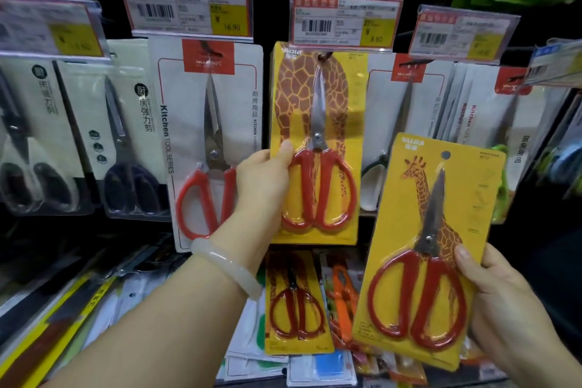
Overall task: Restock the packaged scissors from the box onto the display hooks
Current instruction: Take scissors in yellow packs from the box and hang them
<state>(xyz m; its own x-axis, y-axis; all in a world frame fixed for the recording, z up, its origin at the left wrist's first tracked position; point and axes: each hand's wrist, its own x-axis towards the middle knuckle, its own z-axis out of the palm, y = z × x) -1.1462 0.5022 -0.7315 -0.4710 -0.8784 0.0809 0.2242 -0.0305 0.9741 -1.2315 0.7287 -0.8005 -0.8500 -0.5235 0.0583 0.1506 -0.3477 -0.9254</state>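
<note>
A yellow giraffe-print pack of red-handled scissors (318, 142) hangs on a display hook (326, 56) under the 8.90 price tag. My left hand (263, 176), with a pale bangle on the wrist, grips that pack's left edge, thumb on its front. My right hand (504, 302) holds a second yellow giraffe pack of red scissors (422, 249) by its lower right edge, tilted, in front of and to the right of the hanging one. Its hang hole (445, 155) is free. The box is not in view.
White "Kitchen Tool Series" scissors packs (214, 142) hang to the left, and more white packs (472, 110) to the right. Price tag holders (189, 3) jut out above each hook. Another giraffe pack (297, 302) and mixed goods hang on the row below.
</note>
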